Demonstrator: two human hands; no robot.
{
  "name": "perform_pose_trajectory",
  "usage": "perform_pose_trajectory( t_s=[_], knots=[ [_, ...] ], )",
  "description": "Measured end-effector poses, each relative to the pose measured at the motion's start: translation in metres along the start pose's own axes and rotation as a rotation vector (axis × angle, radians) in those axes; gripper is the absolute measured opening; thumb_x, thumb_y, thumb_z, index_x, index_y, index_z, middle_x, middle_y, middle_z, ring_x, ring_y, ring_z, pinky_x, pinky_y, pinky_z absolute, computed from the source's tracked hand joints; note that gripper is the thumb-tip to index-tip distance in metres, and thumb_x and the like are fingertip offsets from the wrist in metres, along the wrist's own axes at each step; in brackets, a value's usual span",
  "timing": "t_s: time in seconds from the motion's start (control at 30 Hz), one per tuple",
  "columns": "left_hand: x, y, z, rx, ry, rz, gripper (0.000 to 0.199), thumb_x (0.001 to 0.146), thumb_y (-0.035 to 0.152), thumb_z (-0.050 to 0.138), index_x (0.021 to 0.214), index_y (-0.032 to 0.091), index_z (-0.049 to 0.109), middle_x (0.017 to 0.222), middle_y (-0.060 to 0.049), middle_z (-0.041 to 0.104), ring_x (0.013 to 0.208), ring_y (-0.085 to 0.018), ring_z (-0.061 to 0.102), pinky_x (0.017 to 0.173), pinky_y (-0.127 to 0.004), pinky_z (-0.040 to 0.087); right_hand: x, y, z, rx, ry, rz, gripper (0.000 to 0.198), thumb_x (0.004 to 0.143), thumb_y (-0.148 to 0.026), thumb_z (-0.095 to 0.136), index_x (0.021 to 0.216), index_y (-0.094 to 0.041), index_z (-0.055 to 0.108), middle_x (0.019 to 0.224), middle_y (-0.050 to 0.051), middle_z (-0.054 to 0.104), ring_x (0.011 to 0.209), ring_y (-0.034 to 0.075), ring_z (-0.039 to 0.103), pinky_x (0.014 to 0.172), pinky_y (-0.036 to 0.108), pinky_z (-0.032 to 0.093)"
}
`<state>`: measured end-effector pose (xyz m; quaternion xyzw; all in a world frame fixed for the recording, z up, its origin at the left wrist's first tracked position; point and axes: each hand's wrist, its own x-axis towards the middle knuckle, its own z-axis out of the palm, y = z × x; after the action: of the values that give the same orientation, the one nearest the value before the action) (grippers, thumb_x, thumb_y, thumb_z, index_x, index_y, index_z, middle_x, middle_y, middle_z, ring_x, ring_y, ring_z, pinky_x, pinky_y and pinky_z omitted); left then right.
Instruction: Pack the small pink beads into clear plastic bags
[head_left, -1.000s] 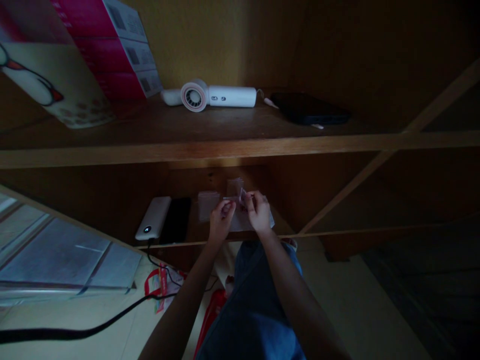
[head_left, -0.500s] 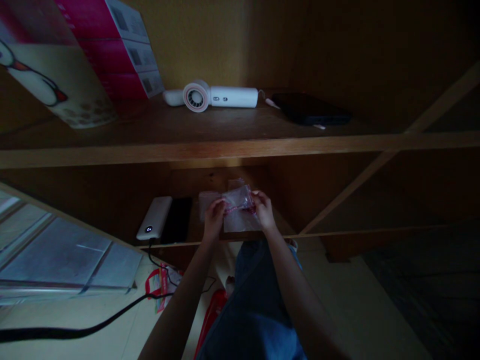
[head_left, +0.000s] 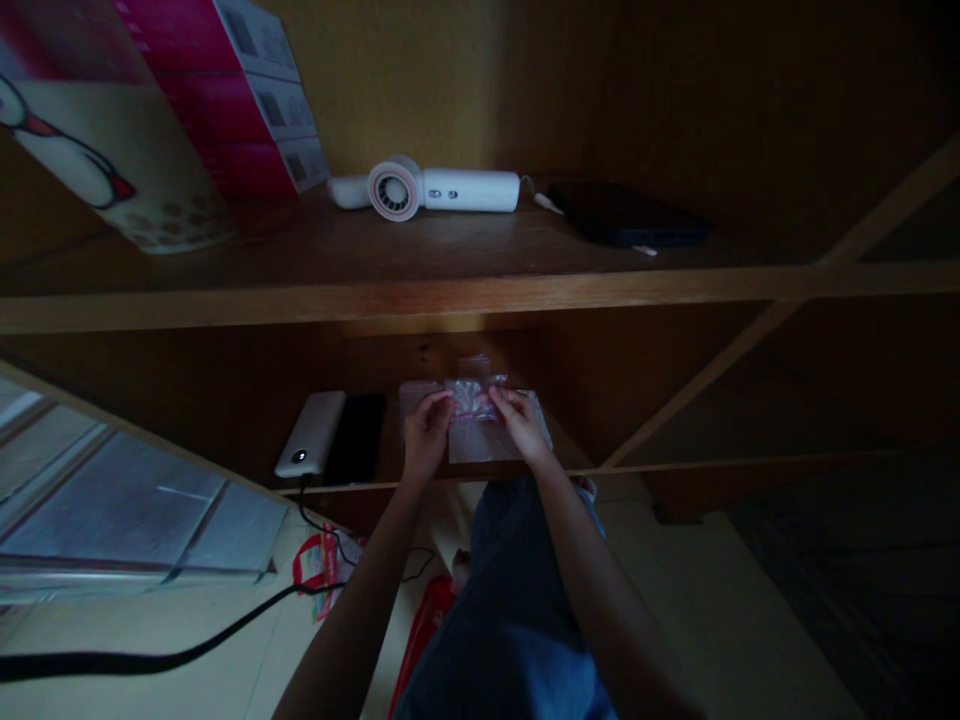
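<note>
A clear plastic zip bag point(head_left: 470, 398) with a reddish line along its edge is held between my two hands over the lower shelf. My left hand point(head_left: 427, 425) pinches its left end. At its right side, the fingers of my right hand point(head_left: 519, 418) close on the plastic. Below and around it lie more clear bags point(head_left: 480, 443), flat on the shelf. One more small bag point(head_left: 472, 366) shows behind the held one. Whether anything is inside the held bag I cannot tell.
Left of my hands lie a white power bank point(head_left: 311, 433) with a cable and a dark flat phone-like slab point(head_left: 357, 438). The upper shelf edge point(head_left: 450, 298) runs above. On it stand a bubble tea cup point(head_left: 150, 170), pink boxes point(head_left: 217, 110), a handheld fan point(head_left: 450, 190) and a black phone point(head_left: 630, 213).
My right hand has moved left and inward along the bag, nearer my left hand. The bag looks lower and more crumpled, and more of the bags lying at right shows.
</note>
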<state>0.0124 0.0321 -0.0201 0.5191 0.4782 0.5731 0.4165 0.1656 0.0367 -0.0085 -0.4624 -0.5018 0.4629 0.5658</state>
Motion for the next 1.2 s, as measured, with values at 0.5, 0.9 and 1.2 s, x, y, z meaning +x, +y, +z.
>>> perform_pose_trajectory(
  t_s=[0.5, 0.9, 1.2],
  knots=[
    [-0.018, 0.042, 0.012, 0.2, -0.173, 0.233, 0.035, 0.086, 0.035, 0.048, 0.119, 0.023, 0.05, 0.101, -0.004, 0.062, 0.083, -0.013, 0.059, 0.078, -0.026, 0.047, 0.008, 0.006, -0.007, 0.842, -0.079, 0.383, 0.028, 0.079, -0.046, 0.055, 0.086, -0.019, 0.059, 0.042, -0.009, 0.041, 0.032, 0.003, 0.018, 0.032, 0.017, 0.012],
    [-0.019, 0.046, 0.015, 0.393, -0.261, 0.29, 0.035, 0.087, 0.035, 0.046, 0.121, 0.027, 0.052, 0.101, -0.003, 0.063, 0.084, -0.015, 0.059, 0.079, -0.027, 0.046, 0.008, 0.008, -0.006, 0.861, -0.162, 0.444, 0.026, 0.079, -0.043, 0.055, 0.076, -0.017, 0.056, 0.048, -0.008, 0.04, 0.033, 0.002, 0.016, 0.031, 0.015, 0.012],
    [-0.006, 0.053, 0.018, 0.489, -0.11, 0.346, 0.018, 0.084, 0.03, 0.05, 0.096, 0.023, 0.062, 0.089, -0.002, 0.066, 0.075, -0.013, 0.06, 0.07, -0.023, 0.045, 0.009, 0.012, -0.005, 0.901, -0.185, 0.461, 0.024, 0.078, -0.04, 0.057, 0.07, -0.018, 0.053, 0.048, -0.008, 0.041, 0.033, 0.002, 0.018, 0.032, 0.015, 0.01]
  ],
)
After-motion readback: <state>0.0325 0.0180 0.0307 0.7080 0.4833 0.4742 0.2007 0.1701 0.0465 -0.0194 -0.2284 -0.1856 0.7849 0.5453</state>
